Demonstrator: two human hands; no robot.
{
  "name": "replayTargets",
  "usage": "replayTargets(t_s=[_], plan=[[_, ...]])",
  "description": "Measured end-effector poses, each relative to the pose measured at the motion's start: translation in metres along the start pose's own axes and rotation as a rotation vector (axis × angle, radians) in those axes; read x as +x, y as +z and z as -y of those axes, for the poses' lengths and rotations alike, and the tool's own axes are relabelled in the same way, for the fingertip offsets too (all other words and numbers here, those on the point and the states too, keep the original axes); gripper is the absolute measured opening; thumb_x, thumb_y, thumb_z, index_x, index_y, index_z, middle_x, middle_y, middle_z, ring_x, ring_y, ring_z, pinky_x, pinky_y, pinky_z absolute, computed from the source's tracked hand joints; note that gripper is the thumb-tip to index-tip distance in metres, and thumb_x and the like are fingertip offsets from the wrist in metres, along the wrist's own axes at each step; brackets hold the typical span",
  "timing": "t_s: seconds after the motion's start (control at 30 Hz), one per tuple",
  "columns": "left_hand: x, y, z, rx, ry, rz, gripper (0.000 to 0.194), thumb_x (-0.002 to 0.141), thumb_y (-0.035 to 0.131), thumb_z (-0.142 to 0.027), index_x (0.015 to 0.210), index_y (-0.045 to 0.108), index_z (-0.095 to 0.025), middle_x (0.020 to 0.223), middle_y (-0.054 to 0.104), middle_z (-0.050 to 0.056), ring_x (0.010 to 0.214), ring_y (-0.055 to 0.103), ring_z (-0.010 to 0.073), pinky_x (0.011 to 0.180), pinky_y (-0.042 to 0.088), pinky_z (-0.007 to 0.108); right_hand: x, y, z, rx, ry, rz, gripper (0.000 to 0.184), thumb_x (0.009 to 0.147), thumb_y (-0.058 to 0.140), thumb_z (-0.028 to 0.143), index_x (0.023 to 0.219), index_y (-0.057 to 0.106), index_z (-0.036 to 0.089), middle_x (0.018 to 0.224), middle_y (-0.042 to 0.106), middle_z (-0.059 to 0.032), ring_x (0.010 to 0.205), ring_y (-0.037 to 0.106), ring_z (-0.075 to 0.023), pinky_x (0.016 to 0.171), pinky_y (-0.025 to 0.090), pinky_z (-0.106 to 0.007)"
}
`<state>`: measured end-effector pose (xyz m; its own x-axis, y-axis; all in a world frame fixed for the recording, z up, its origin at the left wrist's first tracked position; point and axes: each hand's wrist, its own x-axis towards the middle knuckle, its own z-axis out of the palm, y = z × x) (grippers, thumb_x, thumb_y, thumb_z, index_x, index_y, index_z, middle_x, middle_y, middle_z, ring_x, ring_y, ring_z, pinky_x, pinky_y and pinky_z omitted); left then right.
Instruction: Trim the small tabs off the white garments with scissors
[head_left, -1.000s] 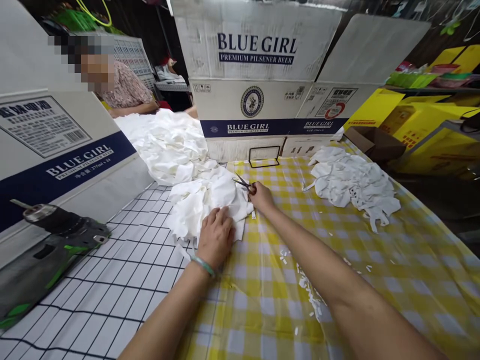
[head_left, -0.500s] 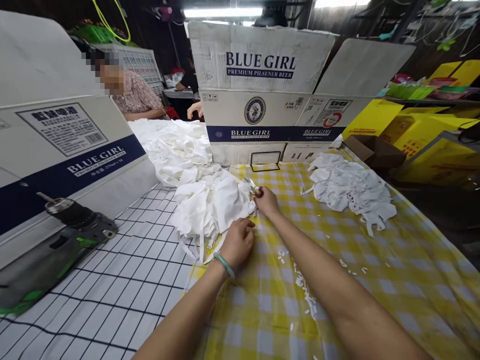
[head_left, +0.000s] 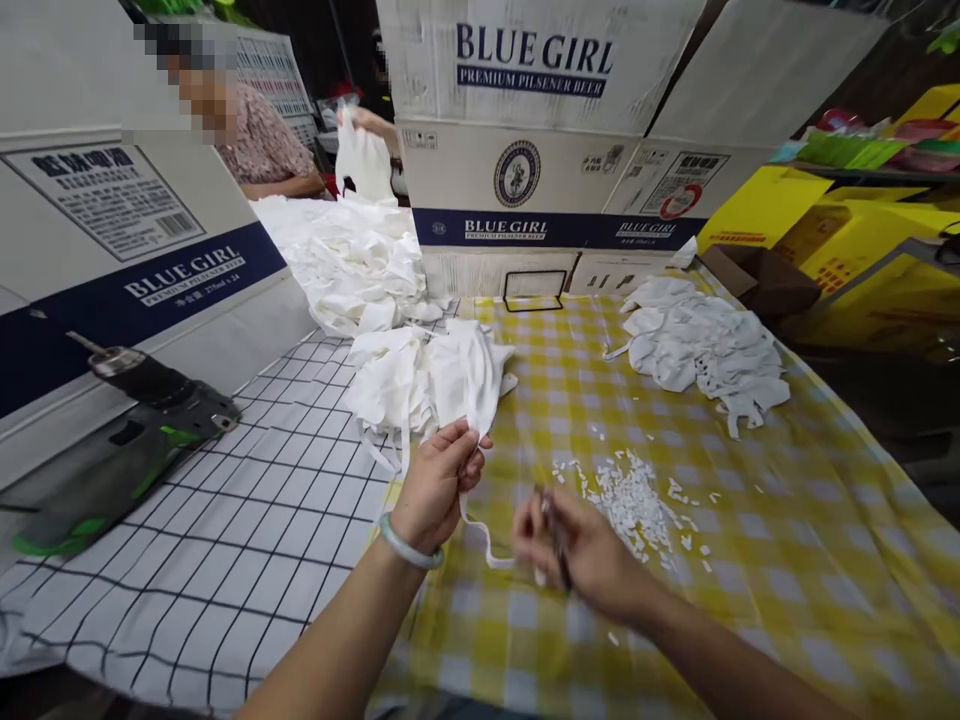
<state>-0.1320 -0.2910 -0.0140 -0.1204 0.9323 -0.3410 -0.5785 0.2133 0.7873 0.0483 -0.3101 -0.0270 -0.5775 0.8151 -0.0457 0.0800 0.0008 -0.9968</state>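
My left hand, with a pale green bangle on the wrist, pinches the lower end of a white fabric piece. The rest of that piece lies on the near white pile. A thin white strap hangs from my left fingers and curves across to my right hand. That hand is closed round a pair of scissors, smeared by motion. The strap's far end meets the right fingers; whether they grip it is blurred. Small white clippings lie heaped beyond my right hand.
Beer cartons stand at the back and left. A cordless drill rests at left. More white fabric is heaped at back left and right. Across the table, a co-worker's hand lifts a white piece.
My left hand has taken hold of a white piece and its strap. My right hand has drawn back toward me with the scissors, uncovering the clippings. The co-worker's hand has raised a white piece.
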Motion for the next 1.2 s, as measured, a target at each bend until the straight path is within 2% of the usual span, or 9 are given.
replayTargets(t_s=[0.13, 0.27, 0.43, 0.63, 0.8, 0.9, 1.0, 1.1, 1.2], plan=[[-0.041, -0.005, -0.003, -0.018, -0.130, 0.084, 0.024, 0.076, 0.076, -0.027, 0.081, 0.058, -0.012, 0.072, 0.062, 0.002, 0.049, 0.043, 0.0026, 0.040, 0.025, 0.012, 0.060, -0.015, -0.014, -0.148, -0.274, -0.251, 0.031, 0.071, 0.075, 0.023, 0.088, 0.050, 0.024, 0.121, 0.061, -0.0052, 0.114, 0.056, -0.0212, 0.101, 0.043, -0.038], [-0.055, -0.019, -0.007, 0.038, -0.138, 0.135, 0.018, 0.085, 0.067, -0.029, 0.082, 0.062, -0.012, 0.074, 0.063, 0.004, 0.049, 0.042, 0.0032, 0.041, 0.024, 0.014, 0.105, -0.016, -0.011, -0.086, -0.284, -0.166, 0.019, 0.073, 0.068, 0.026, 0.083, 0.052, 0.022, 0.088, 0.063, -0.0009, 0.087, 0.059, -0.0169, 0.083, 0.049, -0.032], [-0.067, -0.039, -0.012, 0.161, -0.044, 0.169, 0.025, 0.091, 0.059, -0.033, 0.094, 0.071, -0.011, 0.067, 0.057, 0.001, 0.046, 0.033, 0.0025, 0.043, 0.025, 0.016, 0.108, -0.008, 0.022, 0.063, -0.370, -0.176, 0.026, 0.072, 0.072, 0.024, 0.078, 0.047, 0.022, 0.083, 0.059, 0.0021, 0.081, 0.055, -0.0129, 0.078, 0.046, -0.027], [-0.105, -0.025, -0.044, 0.467, 0.665, -0.028, 0.015, 0.091, 0.062, -0.024, 0.087, 0.076, -0.019, 0.113, 0.059, 0.009, 0.111, 0.052, 0.0207, 0.091, 0.049, 0.029, 0.081, 0.067, 0.025, 0.418, -0.219, -0.064, 0.034, 0.072, 0.078, 0.035, 0.079, 0.048, 0.022, 0.083, 0.059, 0.0016, 0.078, 0.056, -0.0126, 0.077, 0.048, -0.027], [-0.101, -0.023, -0.065, 0.232, 0.687, -0.136, 0.025, 0.095, 0.053, -0.024, 0.077, 0.069, -0.019, 0.098, 0.055, 0.004, 0.063, 0.044, 0.0092, 0.053, 0.044, 0.026, 0.051, 0.121, 0.001, 0.618, 0.016, 0.012, 0.047, 0.062, 0.086, 0.041, 0.076, 0.045, 0.023, 0.079, 0.056, 0.0029, 0.071, 0.053, -0.0113, 0.074, 0.049, -0.028], [-0.087, -0.025, -0.041, 0.260, 0.658, -0.191, 0.022, 0.094, 0.054, -0.022, 0.077, 0.066, -0.016, 0.096, 0.053, 0.004, 0.057, 0.039, 0.0061, 0.047, 0.035, 0.023, 0.030, 0.092, -0.010, 0.396, 0.068, -0.021, 0.039, 0.067, 0.083, 0.037, 0.082, 0.052, 0.021, 0.085, 0.058, 0.0007, 0.075, 0.054, -0.0124, 0.074, 0.047, -0.027], [-0.077, -0.020, 0.004, 0.280, 0.422, -0.031, 0.023, 0.094, 0.057, -0.027, 0.076, 0.065, -0.014, 0.097, 0.051, 0.003, 0.057, 0.041, 0.0045, 0.049, 0.037, 0.020, 0.009, 0.044, -0.016, 0.154, 0.094, -0.177, 0.036, 0.069, 0.082, 0.032, 0.090, 0.055, 0.021, 0.090, 0.057, -0.0003, 0.085, 0.055, -0.0145, 0.080, 0.046, -0.028], [-0.072, -0.008, 0.038, 0.218, 0.223, 0.106, 0.027, 0.095, 0.053, -0.031, 0.079, 0.068, -0.016, 0.103, 0.050, 0.005, 0.074, 0.051, 0.0085, 0.061, 0.045, 0.019, -0.007, 0.020, -0.018, 0.245, 0.119, -0.209, 0.038, 0.070, 0.082, 0.033, 0.086, 0.050, 0.023, 0.090, 0.056, 0.0010, 0.087, 0.056, -0.0143, 0.082, 0.047, -0.029], [-0.067, 0.003, 0.048, 0.227, 0.220, 0.173, 0.027, 0.096, 0.052, -0.030, 0.082, 0.071, -0.017, 0.109, 0.053, 0.008, 0.110, 0.051, 0.0179, 0.087, 0.046, 0.023, -0.012, 0.026, -0.019, 0.424, 0.168, -0.224, 0.041, 0.071, 0.081, 0.037, 0.079, 0.044, 0.022, 0.079, 0.050, 0.0044, 0.073, 0.052, -0.0104, 0.072, 0.046, -0.026]])
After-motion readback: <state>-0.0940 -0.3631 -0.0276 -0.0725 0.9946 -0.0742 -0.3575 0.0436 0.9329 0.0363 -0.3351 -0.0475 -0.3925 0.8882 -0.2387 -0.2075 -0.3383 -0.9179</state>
